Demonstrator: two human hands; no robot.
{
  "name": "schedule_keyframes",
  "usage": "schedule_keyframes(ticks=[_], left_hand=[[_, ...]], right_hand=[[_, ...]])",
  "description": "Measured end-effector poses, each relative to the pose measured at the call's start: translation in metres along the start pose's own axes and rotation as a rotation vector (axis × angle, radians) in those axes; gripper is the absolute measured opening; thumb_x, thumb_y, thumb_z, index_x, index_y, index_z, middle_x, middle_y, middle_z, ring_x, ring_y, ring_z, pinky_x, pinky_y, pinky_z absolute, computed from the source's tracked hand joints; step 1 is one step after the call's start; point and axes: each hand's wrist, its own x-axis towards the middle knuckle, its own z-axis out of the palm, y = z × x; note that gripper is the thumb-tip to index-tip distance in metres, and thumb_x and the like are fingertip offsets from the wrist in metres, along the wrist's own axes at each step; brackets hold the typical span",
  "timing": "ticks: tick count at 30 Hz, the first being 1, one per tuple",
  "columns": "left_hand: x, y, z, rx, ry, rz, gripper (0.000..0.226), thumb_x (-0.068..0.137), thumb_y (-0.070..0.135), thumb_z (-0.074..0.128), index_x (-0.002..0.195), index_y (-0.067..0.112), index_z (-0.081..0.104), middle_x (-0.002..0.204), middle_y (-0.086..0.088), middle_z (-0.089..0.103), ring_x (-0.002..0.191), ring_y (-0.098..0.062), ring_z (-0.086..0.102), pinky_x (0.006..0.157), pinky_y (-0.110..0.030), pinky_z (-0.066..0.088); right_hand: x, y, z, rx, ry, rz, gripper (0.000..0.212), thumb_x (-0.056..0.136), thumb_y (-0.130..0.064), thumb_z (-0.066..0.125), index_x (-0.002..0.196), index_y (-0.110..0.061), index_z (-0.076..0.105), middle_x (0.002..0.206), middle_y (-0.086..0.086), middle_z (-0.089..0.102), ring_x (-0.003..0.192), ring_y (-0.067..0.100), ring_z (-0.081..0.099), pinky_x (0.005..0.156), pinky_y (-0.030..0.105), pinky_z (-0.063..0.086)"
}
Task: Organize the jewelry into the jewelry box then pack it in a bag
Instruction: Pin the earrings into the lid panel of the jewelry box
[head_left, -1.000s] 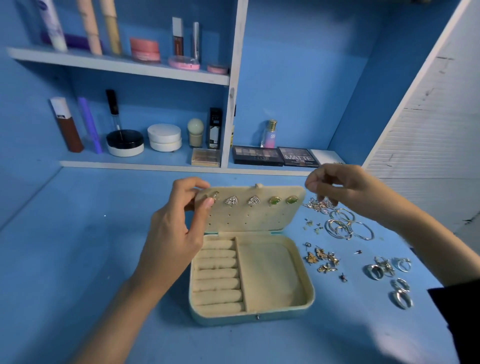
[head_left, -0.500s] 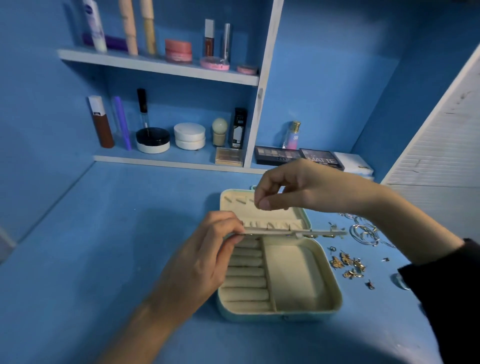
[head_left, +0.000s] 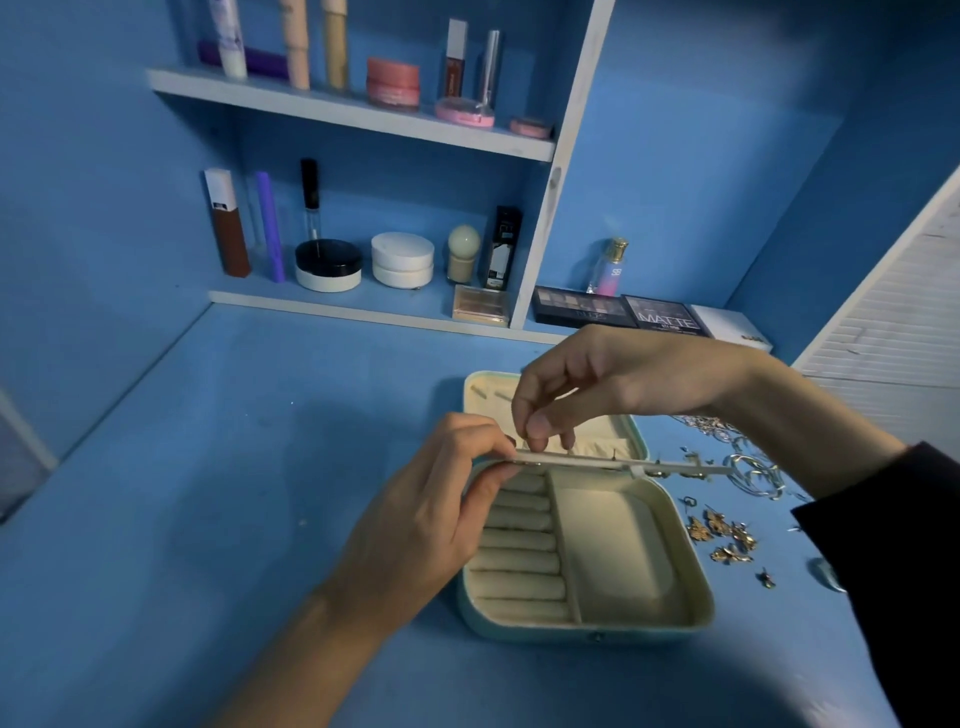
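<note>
Cream velvet lines the open jewelry box (head_left: 587, 631) on the blue desk (head_left: 234, 467). The left hand (head_left: 415, 525) pinches the left end of the box's earring panel (head_left: 597, 461) between thumb and forefinger, holding it level and edge-on, with the ring rolls (head_left: 519, 551) just below those fingers. The right hand (head_left: 613, 384) is above the panel, its fingertips (head_left: 540, 428) drawn narrowly together against the upper face; whether they hold anything cannot be told. Gold earrings (head_left: 719, 535) and silver hoops (head_left: 753, 470) lie loose beyond the panel's far end.

Blue walls (head_left: 701, 156), white shelves (head_left: 353, 111) (dim light)
</note>
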Motion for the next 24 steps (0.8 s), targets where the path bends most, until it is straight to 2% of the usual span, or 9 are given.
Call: schedule_keyframes(ticks=[24], left_hand=[[0.001, 0.001, 0.0, 0.036, -0.006, 0.015, 0.01, 0.094, 0.016, 0.048, 0.103, 0.016, 0.044, 0.099, 0.007, 0.047, 0.09, -0.009, 0.056, 0.08, -0.023, 0.048]], right_hand=[[-0.001, -0.011, 0.003, -0.061, -0.014, 0.002, 0.011, 0.088, -0.004, 0.06, 0.086, -0.013, 0.066, 0.077, -0.001, 0.065, 0.066, 0.0, 0.059, 0.067, 0.018, 0.048]])
